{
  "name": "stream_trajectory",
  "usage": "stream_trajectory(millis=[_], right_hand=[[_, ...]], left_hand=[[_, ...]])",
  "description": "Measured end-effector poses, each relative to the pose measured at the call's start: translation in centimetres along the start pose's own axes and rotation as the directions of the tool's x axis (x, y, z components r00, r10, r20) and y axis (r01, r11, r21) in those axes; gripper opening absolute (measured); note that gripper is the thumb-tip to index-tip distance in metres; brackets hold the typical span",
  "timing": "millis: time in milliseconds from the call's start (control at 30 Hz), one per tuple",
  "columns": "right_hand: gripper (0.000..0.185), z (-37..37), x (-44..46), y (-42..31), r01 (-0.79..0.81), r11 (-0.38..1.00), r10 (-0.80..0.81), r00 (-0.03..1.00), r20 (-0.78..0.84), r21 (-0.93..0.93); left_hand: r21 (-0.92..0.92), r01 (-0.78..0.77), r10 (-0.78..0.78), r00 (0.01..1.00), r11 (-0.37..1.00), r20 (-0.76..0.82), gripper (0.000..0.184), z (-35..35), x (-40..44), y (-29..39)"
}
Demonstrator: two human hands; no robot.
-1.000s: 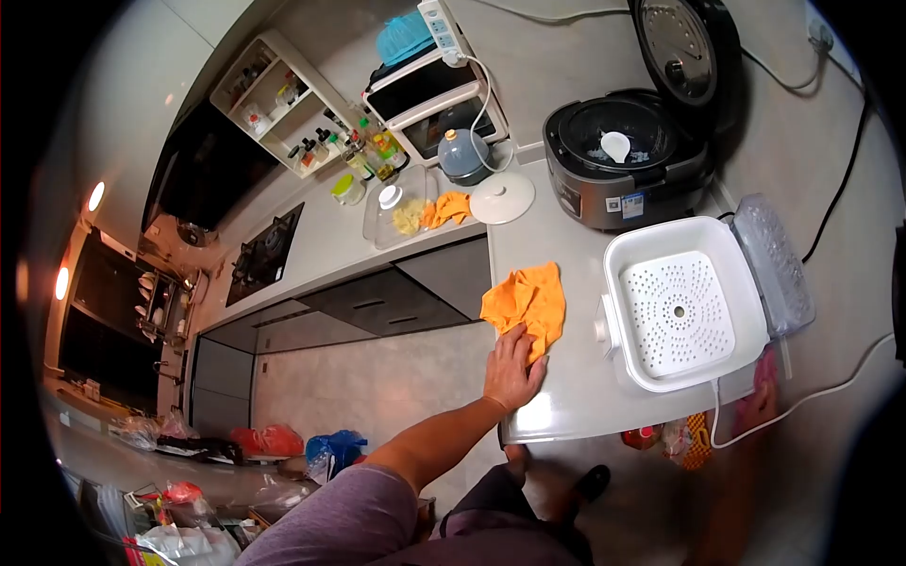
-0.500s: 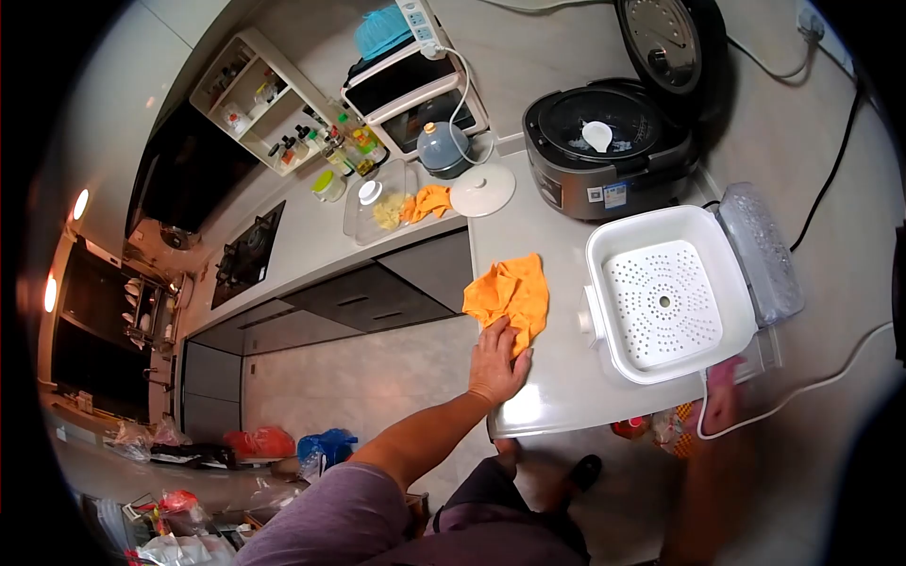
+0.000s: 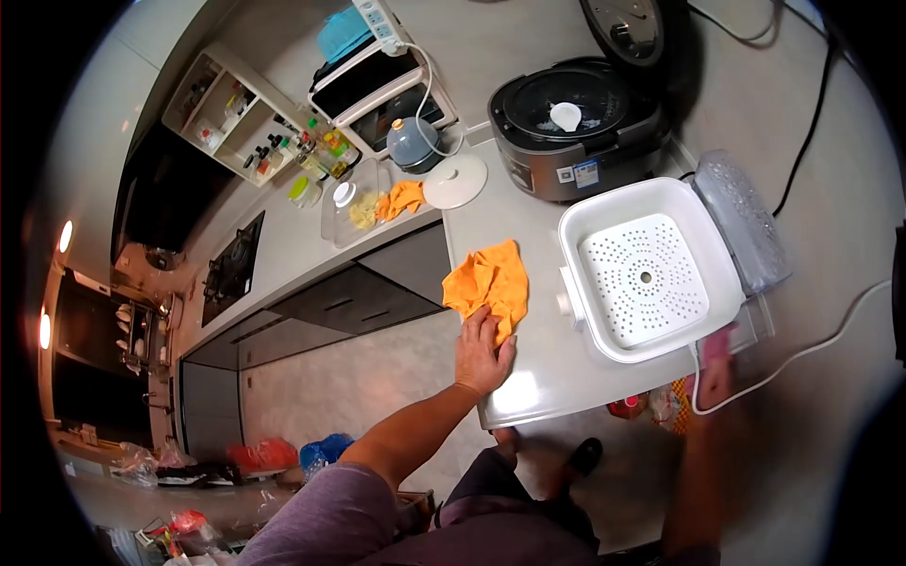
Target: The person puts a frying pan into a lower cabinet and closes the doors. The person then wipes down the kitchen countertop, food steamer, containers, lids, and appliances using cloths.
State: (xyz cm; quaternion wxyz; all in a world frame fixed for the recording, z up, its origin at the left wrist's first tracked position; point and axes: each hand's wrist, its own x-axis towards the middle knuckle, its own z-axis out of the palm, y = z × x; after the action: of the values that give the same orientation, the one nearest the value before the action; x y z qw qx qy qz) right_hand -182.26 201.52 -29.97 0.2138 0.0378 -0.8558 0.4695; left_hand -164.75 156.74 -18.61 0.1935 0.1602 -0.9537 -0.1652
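My left hand (image 3: 483,357) rests on an orange cloth (image 3: 493,278) near the counter's left edge, its fingers curled onto the near end. The cloth lies crumpled on the grey counter. My right hand (image 3: 715,377) is at the counter's front edge, just below a white plastic steamer tray (image 3: 618,349) with a perforated bottom. A pinkish patch shows at its fingertips; blur and shadow hide what the fingers do. A white cord (image 3: 755,398) loops past this hand. Behind the tray stands a dark multicooker (image 3: 547,170), its lid raised, with a small white scoop (image 3: 565,117) inside.
A bubble-wrapped item (image 3: 746,226) lies right of the tray. On the side counter are a white round lid (image 3: 456,182), a second orange cloth (image 3: 403,198), a clear tray (image 3: 332,222), a blue-grey pot (image 3: 411,143) and a stove (image 3: 232,269). Several bags lie under the counter.
The whole view has shifted, so things appear further left and up. My left hand stays on the orange cloth, and my right hand stays by the steamer tray's near corner.
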Motion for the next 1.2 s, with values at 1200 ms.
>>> stream_trajectory(millis=[1200], right_hand=[[0.011,-2.8,4.0,-2.0,-0.228,0.973,0.229,0.973,-0.029,0.029]], left_hand=[[0.037,-0.068,0.064,0.994,0.997,0.088,0.050,-0.2,-0.3,-0.3]])
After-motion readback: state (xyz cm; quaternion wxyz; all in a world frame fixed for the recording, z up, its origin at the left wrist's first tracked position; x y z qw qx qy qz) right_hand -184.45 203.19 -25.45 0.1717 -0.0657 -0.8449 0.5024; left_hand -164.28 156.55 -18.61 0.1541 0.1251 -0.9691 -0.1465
